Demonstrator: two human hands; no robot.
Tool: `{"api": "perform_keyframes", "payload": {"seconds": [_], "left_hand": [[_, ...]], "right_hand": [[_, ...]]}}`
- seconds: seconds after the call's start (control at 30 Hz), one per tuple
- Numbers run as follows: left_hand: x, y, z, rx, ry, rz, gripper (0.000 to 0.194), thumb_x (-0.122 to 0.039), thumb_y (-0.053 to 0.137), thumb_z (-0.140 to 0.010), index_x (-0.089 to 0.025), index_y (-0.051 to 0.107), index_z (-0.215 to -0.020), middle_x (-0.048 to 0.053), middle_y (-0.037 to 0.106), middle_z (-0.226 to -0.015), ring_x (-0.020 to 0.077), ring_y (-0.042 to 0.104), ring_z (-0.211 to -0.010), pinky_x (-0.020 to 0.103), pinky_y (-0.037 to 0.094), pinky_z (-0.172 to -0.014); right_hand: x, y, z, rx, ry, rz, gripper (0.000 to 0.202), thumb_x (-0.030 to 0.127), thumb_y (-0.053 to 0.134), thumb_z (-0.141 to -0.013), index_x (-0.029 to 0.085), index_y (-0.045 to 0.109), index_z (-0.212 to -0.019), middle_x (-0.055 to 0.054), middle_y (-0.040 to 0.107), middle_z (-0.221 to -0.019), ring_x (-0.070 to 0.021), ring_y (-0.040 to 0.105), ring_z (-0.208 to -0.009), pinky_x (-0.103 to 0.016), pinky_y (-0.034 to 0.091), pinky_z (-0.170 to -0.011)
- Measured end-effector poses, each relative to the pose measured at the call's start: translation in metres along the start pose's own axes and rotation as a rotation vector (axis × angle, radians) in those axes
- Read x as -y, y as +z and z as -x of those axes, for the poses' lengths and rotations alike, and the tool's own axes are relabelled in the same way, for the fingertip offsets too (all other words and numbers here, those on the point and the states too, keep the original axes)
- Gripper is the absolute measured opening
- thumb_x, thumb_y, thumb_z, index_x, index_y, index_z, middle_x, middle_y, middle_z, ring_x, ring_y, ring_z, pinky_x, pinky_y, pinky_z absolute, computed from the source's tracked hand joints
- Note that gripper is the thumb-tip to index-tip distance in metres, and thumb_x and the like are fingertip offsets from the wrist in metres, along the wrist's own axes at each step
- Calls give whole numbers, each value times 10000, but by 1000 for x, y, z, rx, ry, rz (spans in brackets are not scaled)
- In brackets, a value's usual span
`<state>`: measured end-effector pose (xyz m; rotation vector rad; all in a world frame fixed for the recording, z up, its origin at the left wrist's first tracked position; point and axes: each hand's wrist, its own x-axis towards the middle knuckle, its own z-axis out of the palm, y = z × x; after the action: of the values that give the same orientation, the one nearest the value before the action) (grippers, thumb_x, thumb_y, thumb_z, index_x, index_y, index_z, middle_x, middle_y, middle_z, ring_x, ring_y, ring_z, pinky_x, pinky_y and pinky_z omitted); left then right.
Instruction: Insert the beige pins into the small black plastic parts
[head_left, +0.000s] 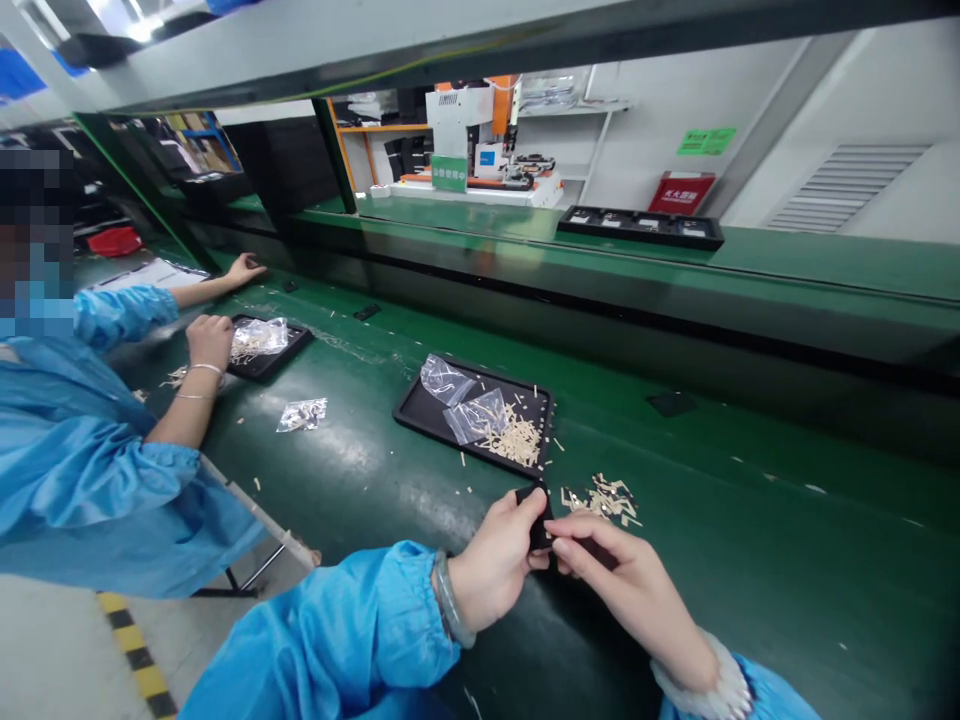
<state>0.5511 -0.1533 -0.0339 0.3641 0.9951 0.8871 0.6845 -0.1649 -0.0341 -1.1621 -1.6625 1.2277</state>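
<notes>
A small black part (537, 512) is held upright between the thumb and fingers of my left hand (499, 560), over the green bench. The thumb and fingertips of my right hand (630, 580) are pinched together at the part's right edge; whatever is between them is too small to make out. Just beyond my hands lies a loose pile of small cream and black strips (604, 500). A black tray (420, 412) behind my left hand holds more cream pieces (516, 438) and clear plastic bags (477, 415).
At the left, a person in a blue smock (97, 450) has both hands near a second black tray (277, 362). A small plastic bag (302, 415) and flat black pieces (672, 403) lie on the bench (787, 560). A raised shelf (810, 265) runs behind, bearing a long black tray (641, 228).
</notes>
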Motion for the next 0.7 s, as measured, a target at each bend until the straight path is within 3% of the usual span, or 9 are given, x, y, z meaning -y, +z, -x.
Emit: {"api": "perform_keyframes", "payload": {"seconds": [0.2,0.47,0.7], "left_hand": [[2,-2,-4,-29,-2,57,303,-399,646,-716,-171,452,-760,-38,487,-614,60,434,-470,170,266,-430],[5,-4,-6,-56,-18,80,319,-409,645,-723,-174,433,-757,-47,447,-604,55,403,-470,170,268,-443],[1,-3,-5,-55,14,23,292,-418,608,-740,-170,455,-758,-28,485,-586,87,454,-473,204,333,-463]], "right_hand": [[2,2,-2,-31,-76,137,153,288,573,-806,205,692,-856,-35,666,-750,-161,638,-647,-251,529,-598],[1,7,6,-76,-251,334,148,212,529,-851,212,641,-948,-35,662,-834,-149,630,-755,-237,503,-687],[3,9,7,-25,-146,419,232,228,529,-837,231,577,-1064,-14,664,-852,-139,631,-702,-230,512,-637]]}}
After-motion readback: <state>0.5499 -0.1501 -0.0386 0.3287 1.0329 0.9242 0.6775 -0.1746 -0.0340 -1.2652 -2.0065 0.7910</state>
